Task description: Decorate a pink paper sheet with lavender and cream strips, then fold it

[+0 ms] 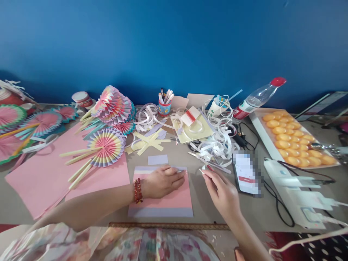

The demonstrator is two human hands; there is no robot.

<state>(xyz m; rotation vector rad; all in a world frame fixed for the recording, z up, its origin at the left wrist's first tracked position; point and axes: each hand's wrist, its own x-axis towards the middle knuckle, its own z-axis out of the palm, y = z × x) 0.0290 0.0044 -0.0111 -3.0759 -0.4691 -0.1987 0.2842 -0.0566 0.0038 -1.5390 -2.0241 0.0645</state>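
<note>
My left hand [163, 182], with a red bead bracelet at its wrist, lies bent over a pink paper sheet [160, 203] with lilac bands along its near and far edges. Its fingers are together and press on the sheet's far right part; a thin greyish bit shows at the fingertips. To the right of the sheet, my right hand [221, 192] is raised in a pinch, with a small white strip [201, 172] at its fingertips. Something red shows behind those fingers, too small to name. A lilac paper rectangle [158, 159] lies just beyond the sheet.
Folded paper fans [106, 148] rest on pink paper [29, 185] at left. Behind are pale yellow strips [149, 141], curled white strips [217, 145], a pen cup [164, 108] and a bottle [257, 98]. On the right lie a phone [246, 174], power strip [295, 195] and yellow-filled tray [255, 121].
</note>
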